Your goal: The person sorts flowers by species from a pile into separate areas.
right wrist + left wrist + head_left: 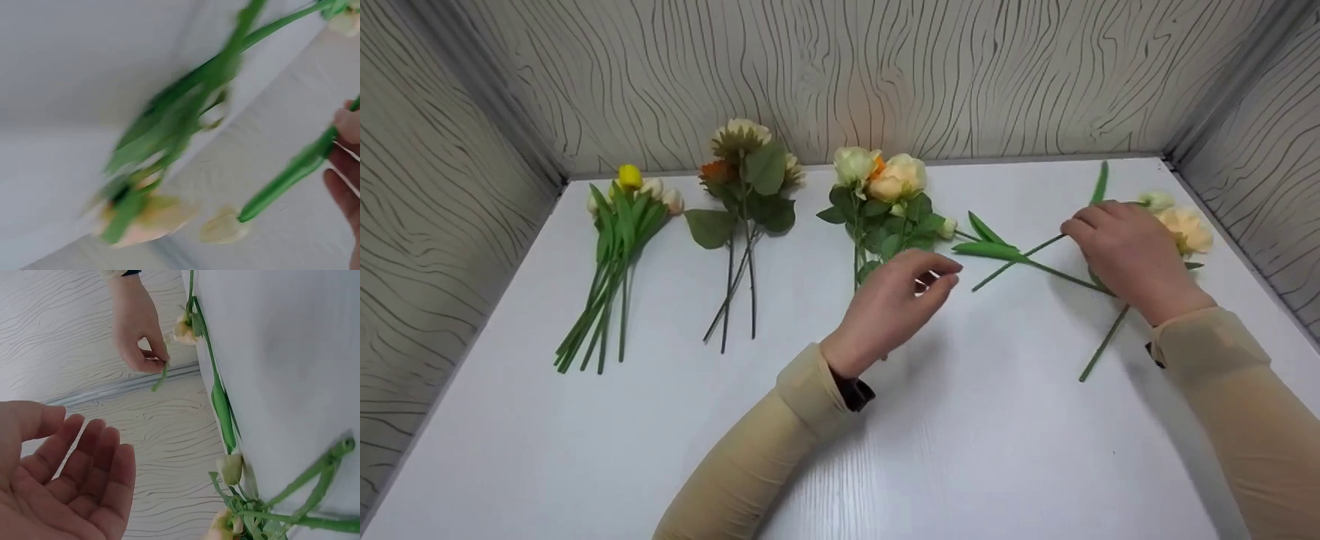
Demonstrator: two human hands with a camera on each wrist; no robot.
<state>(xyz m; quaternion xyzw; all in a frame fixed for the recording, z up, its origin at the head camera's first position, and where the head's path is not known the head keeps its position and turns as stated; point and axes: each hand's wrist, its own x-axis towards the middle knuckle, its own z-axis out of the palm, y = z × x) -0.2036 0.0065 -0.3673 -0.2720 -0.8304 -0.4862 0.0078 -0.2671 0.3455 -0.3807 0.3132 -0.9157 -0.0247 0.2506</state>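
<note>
My right hand pinches the green stem of a pale tulip between thumb and fingers, above the right side of the table. In the right wrist view its leaf lies along the stem. Beneath this hand, a peach flower lies with its stem toward the front. A second long-leaved stem lies to the left, pointing toward a pale bud. My left hand hovers before the rose bunch, fingers loosely bent; its palm holds nothing. It partly hides the rose stems.
At the left lies a bunch of tulips, one of them yellow. Beside it is a bunch of broad-leaved flowers with crossing stems. Wood-patterned walls enclose the back and sides of the white table.
</note>
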